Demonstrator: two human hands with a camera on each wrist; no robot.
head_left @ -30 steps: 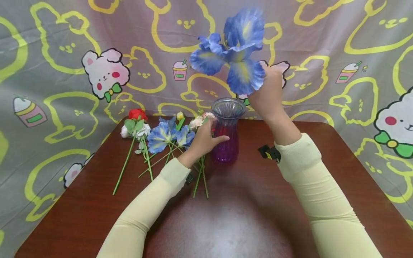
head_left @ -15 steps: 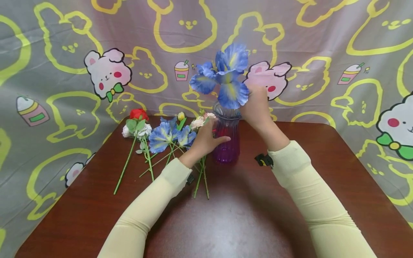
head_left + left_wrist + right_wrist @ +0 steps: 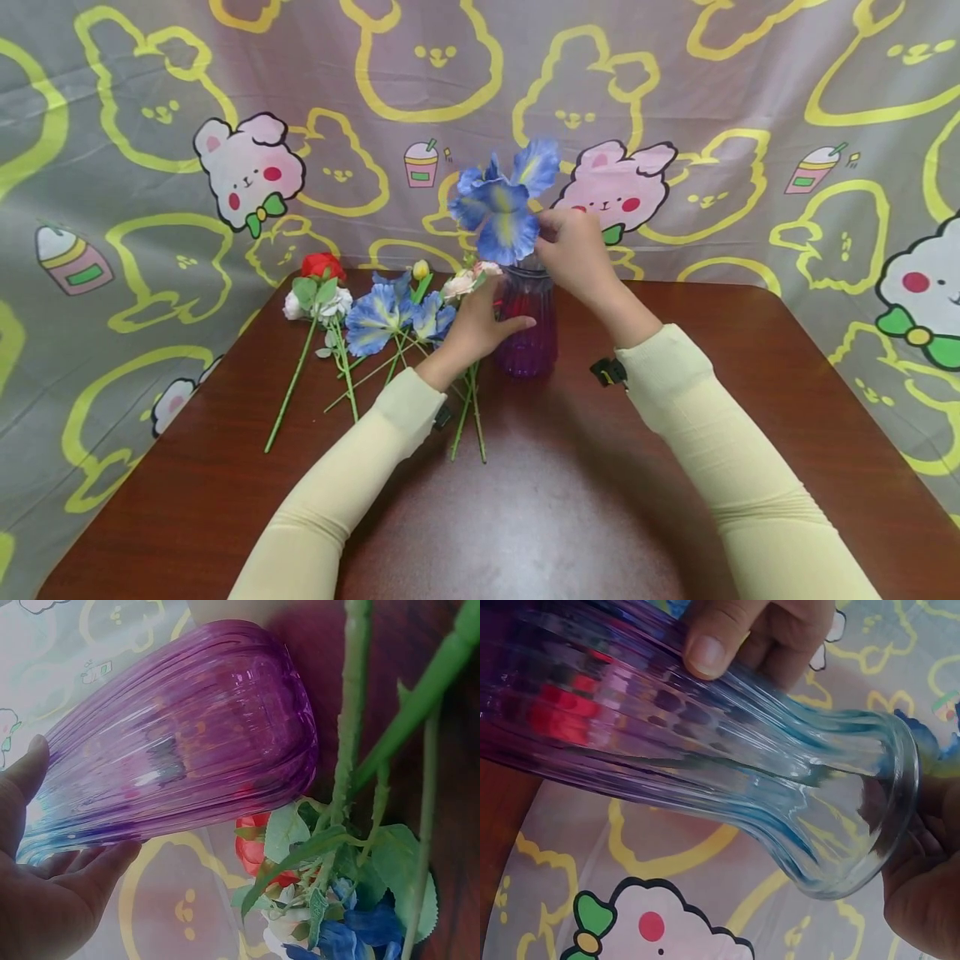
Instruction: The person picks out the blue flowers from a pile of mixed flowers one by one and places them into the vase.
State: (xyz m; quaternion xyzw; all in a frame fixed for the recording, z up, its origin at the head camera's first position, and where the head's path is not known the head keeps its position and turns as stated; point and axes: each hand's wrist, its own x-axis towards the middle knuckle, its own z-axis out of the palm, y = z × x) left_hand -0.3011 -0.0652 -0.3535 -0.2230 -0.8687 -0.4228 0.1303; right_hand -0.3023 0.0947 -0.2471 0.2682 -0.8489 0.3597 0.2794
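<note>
Well, the left grip [image 3: 477, 320] wraps the probably slick, breakable vase [image 3: 528, 337] standing on the tabletop [image 3: 540, 500], while the blue iris [image 3: 501, 208] over its mouth, likely light and best held by its stem, is pinched in the right grip [image 3: 581, 254].

No txt, brand or no. legible in any view. Closest to labels: plain green patches on drink cups printed on the backdrop cloth [image 3: 300, 75], i.e. L cup [image 3: 73, 257], mid cup [image 3: 422, 164], R cup [image 3: 812, 171]; any lettering there too small/blurred to read. Yellow mark [image 3: 608, 377] on blk device [image 3: 600, 368] at R wrist, also illeg.
</note>
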